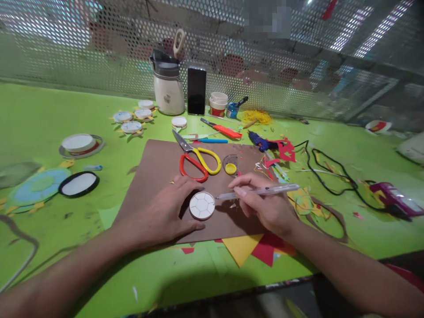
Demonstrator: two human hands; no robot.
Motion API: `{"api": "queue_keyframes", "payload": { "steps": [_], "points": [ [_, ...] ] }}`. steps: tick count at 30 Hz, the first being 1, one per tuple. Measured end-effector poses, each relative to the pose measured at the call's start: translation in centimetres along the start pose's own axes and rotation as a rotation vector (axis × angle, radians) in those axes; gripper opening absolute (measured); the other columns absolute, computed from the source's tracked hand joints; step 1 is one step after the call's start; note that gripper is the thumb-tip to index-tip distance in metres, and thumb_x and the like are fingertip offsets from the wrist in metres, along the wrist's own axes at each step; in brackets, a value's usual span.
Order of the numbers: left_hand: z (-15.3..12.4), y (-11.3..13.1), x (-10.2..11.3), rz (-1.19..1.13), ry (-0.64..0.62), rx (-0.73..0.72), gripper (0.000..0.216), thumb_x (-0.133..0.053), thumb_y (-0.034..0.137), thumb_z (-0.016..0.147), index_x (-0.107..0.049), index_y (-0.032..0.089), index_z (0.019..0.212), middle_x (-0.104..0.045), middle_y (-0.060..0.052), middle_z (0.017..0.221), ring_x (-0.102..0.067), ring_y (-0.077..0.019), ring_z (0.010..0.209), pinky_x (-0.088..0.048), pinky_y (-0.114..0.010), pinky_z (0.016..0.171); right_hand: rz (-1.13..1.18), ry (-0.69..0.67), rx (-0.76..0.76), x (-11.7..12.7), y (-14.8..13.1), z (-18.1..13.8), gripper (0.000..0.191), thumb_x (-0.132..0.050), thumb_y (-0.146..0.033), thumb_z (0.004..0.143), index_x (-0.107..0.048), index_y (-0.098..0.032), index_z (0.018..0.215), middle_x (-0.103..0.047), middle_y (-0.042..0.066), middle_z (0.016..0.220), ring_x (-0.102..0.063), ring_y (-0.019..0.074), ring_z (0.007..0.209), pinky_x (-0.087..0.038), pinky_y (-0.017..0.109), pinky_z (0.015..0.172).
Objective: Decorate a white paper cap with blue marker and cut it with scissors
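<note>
A small white disc (pixel 202 206) with a drawn pattern of dark lines, like a turtle shell, lies on a brown board (pixel 139 198). My left hand (pixel 168 205) curves around its left side, thumb and fingers apart; whether they touch its edge I cannot tell. In my right hand (pixel 265 201) a clear-barrelled pen (pixel 274 190) is pinched, its tip close to the disc's right edge. Scissors (pixel 195 161) with one red and one yellow handle rest on the board beyond my left hand. Near them lie a yellow cap (pixel 230 168) and a clear protractor (pixel 230 159).
Behind the board are a red utility knife (pixel 227 131), a blue pen (pixel 212 141), a glue gun (pixel 260 141), a phone (pixel 196 90) and a white jug (pixel 168 92). Several small paper turtles (pixel 131 128) stand left. A black cable (pixel 318 176) runs along the right; paper scraps (pixel 243 249) lie in front.
</note>
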State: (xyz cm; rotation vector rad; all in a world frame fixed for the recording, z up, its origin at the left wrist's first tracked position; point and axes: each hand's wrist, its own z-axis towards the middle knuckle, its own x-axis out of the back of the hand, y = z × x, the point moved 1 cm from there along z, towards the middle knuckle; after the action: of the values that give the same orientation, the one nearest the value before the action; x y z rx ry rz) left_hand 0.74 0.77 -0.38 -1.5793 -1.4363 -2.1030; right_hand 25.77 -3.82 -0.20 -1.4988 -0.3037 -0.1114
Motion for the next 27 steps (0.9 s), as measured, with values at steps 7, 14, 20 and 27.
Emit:
{"api": "queue_keyframes", "payload": {
  "steps": [7,14,20,27],
  "points": [
    [0.1,-0.2,0.0,-0.019,0.007,-0.023,0.050,-0.072,0.040,0.082,-0.058,0.021,0.126,-0.061,-0.010,0.122,-0.057,-0.0327,0.115,-0.049,-0.048,0.095,0.010,-0.012,0.002,-0.5,-0.5,0.3,0.025,-0.060,-0.046,0.100,-0.067,-0.022,0.093,-0.059,-0.007,0.053,-0.050,0.0081,0.046,-0.033,0.021,0.044],
    [0.3,-0.2,-0.1,-0.005,0.019,-0.020,0.048,-0.073,0.042,0.081,-0.062,0.020,0.121,-0.064,-0.010,0.119,-0.060,-0.0337,0.111,-0.050,-0.047,0.092,0.074,-0.086,0.002,-0.4,0.3,0.4,0.022,-0.063,-0.045,0.100,-0.068,-0.024,0.098,-0.070,-0.003,0.070,-0.061,0.0100,0.060,-0.047,0.023,0.057],
    [0.4,-0.2,-0.2,0.002,0.023,-0.018,0.046,-0.072,0.040,0.081,-0.063,0.019,0.121,-0.063,-0.011,0.120,-0.059,-0.0332,0.113,-0.050,-0.046,0.093,0.129,-0.138,-0.006,-0.4,0.2,0.3,0.013,-0.065,-0.033,0.098,-0.069,-0.023,0.105,-0.072,-0.001,0.075,-0.064,0.0113,0.063,-0.050,0.024,0.059],
    [0.3,-0.1,-0.3,-0.001,0.028,-0.026,0.045,-0.072,0.040,0.082,-0.062,0.020,0.122,-0.062,-0.011,0.121,-0.059,-0.0318,0.112,-0.051,-0.044,0.091,0.091,-0.171,0.008,-0.6,-0.8,0.2,0.014,-0.066,-0.028,0.095,-0.068,-0.020,0.106,-0.074,0.001,0.078,-0.066,0.0116,0.065,-0.053,0.024,0.062]
  ]
}}
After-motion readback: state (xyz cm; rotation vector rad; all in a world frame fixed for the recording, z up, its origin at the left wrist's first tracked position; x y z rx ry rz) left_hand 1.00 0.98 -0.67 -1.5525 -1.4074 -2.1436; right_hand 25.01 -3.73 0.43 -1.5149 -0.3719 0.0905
